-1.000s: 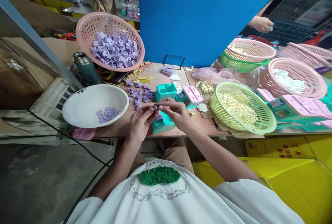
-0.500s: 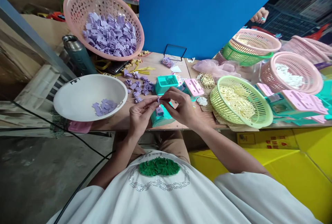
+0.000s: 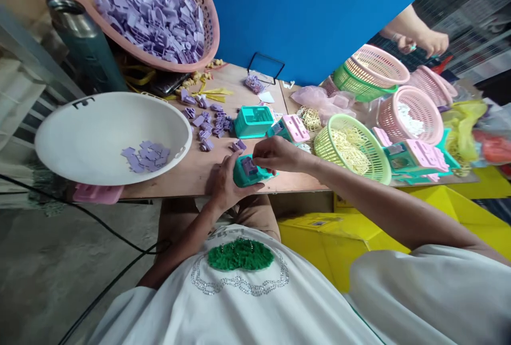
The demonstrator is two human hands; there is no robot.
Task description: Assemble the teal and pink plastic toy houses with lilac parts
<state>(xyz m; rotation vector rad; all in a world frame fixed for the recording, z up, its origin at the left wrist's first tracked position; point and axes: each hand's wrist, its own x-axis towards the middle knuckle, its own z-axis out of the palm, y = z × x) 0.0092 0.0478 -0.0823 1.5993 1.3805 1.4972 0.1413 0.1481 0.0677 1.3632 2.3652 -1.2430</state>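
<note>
My left hand (image 3: 224, 185) grips a small teal plastic box (image 3: 248, 172) at the near edge of the wooden table (image 3: 187, 172). A small purple plastic piece (image 3: 249, 165) sits in the top of that box. My right hand (image 3: 275, 154) hovers over the box, its fingertips pinched on the purple piece. Loose purple pieces (image 3: 209, 124) lie scattered on the table just beyond my hands. A second teal box (image 3: 253, 121) stands behind them.
A white bowl (image 3: 80, 121) with a few purple pieces sits at left. Behind it are a pink basket (image 3: 207, 25) full of purple parts and a steel flask (image 3: 90, 49). A green basket (image 3: 383, 166) of yellow parts and pink baskets (image 3: 433, 121) stand at right. Another person's hand (image 3: 429, 42) reaches in far right.
Both hands dropped from chest height to the table edge. The purple piece that was pinched in the air now sits in the teal box, which my left hand has grasped.
</note>
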